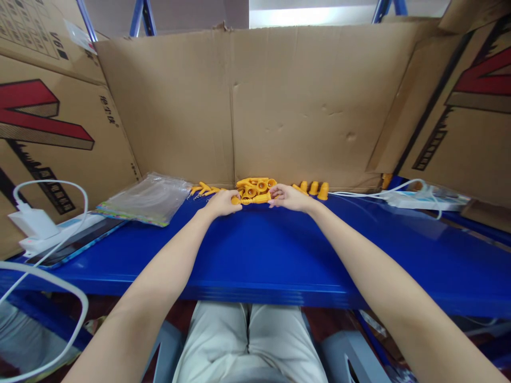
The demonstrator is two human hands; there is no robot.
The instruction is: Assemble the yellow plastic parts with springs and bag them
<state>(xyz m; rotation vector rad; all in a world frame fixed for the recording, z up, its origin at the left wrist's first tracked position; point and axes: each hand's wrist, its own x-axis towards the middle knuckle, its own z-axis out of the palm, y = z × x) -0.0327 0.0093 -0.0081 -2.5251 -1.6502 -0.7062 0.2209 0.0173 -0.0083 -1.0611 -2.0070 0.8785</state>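
My left hand [223, 202] and my right hand [288, 197] meet at the back of the blue table [255, 255]. Together they hold one long orange plastic part [255, 199], each hand closed on one end of it. Right behind it lies a heap of several similar orange parts [255, 186]. More orange pieces [204, 188] lie loose to the left of the heap. Three small orange caps [315, 189] stand upright to its right.
A cardboard wall [247, 101] closes the back and cardboard boxes [48, 127] close both sides. A stack of clear plastic bags [146, 199], a tablet [75, 242] and a white charger with cable [32, 223] lie at the left. A white power strip [415, 199] lies at the right.
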